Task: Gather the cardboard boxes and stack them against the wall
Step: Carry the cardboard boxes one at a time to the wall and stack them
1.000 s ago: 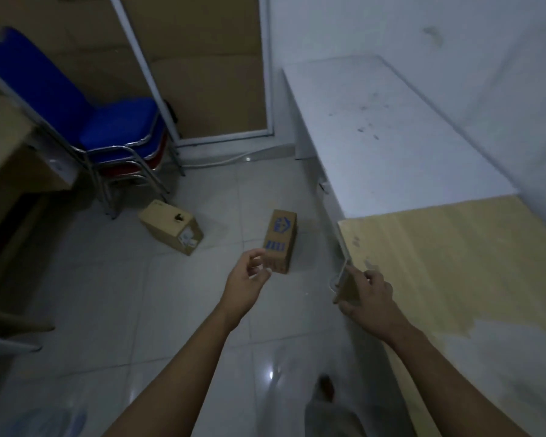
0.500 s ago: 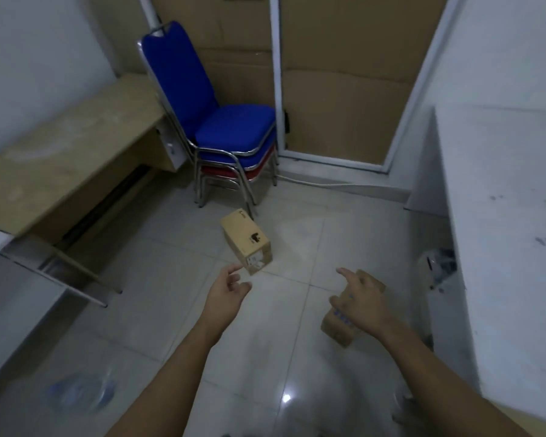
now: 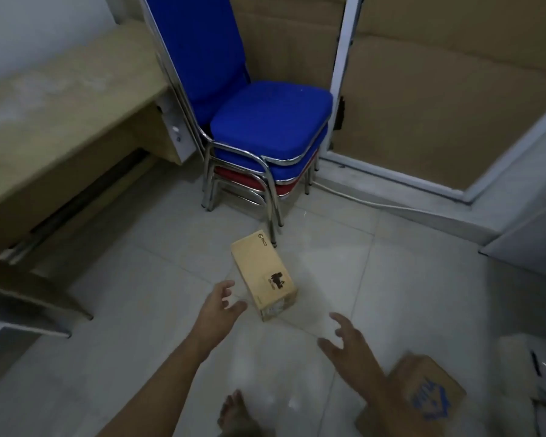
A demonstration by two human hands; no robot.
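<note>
stacked blue chairs (image 3: 270, 121) stand just beside a wooden desk (image 3: 60, 121), a red seat (image 3: 283, 190) seemingly lowest.

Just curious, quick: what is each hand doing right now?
Left hand: open, holding nothing.
Right hand: open, holding nothing.

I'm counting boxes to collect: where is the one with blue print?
In the head view, bottom right: the blue-printed box lies on the floor just right of the right hand.
</note>
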